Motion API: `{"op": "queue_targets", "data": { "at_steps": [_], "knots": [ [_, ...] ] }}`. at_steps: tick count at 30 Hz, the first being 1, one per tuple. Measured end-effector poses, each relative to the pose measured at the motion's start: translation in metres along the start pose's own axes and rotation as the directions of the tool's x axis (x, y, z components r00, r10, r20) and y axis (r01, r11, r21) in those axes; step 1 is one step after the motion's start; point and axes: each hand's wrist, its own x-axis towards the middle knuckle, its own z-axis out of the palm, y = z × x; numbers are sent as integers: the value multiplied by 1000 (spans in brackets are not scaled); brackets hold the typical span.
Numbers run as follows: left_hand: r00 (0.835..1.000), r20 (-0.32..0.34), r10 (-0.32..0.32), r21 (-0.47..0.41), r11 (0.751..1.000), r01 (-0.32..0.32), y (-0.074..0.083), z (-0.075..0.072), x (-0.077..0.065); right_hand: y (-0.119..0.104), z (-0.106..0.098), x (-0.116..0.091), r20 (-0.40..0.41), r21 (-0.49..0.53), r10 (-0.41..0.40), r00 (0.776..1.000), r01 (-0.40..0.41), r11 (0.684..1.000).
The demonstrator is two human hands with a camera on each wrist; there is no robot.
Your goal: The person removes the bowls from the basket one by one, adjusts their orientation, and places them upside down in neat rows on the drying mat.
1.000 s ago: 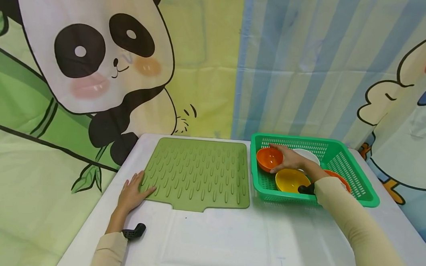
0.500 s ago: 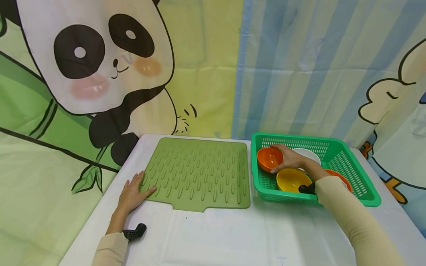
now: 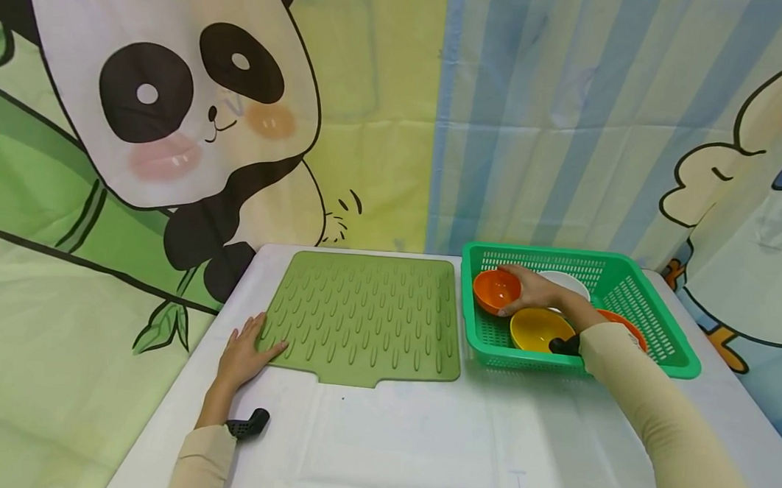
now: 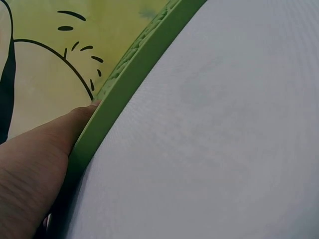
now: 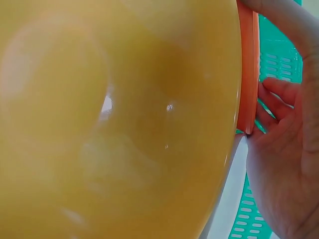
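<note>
One right hand (image 3: pixel 534 290) pinches one orange bowl (image 3: pixel 494 293); left hand (image 3: pixel 242 357), spread, touches one mat (image 3: pixel 367 316).

my cream sleeves (image 3: pixel 660 428), orange bowl (image 3: pixel 493 290), yellow bowl (image 3: pixel 536 328), white dish (image 3: pixel 569 283), bright-green basket (image 3: pixel 661 328), olive-green mat (image 3: pixel 360 320), white counter (image 3: pixel 380 442), panda-printed, blue-striped backdrop (image 3: pixel 524 118)

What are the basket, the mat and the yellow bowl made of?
Basket: probably plastic, smooth with a low sheen; regular slots suggest moulding. Mat: likely silicone or rubber, matte, one even colour with raised ribs. Yellow bowl: glossy, bright highlights; plastic or perhaps glazed ceramic.
</note>
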Motion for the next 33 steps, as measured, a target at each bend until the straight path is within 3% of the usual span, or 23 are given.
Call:
{"op": "queue_targets", "data": {
  "at_steps": [11,24,33],
  "knots": [
    [1000,3,-2,10,1000,2,-2,1,1,-3,-2,1,5,-47,7,1000,-7,999],
    [1000,0,0,3,1000,0,1,-2,3,-8,-4,2,21,-119,-59,998,61,991],
    [1000,-1,-6,-2,1000,6,1,-3,2,-12,-3,6,29,-161,-57,998,61,985]
  ]
}}
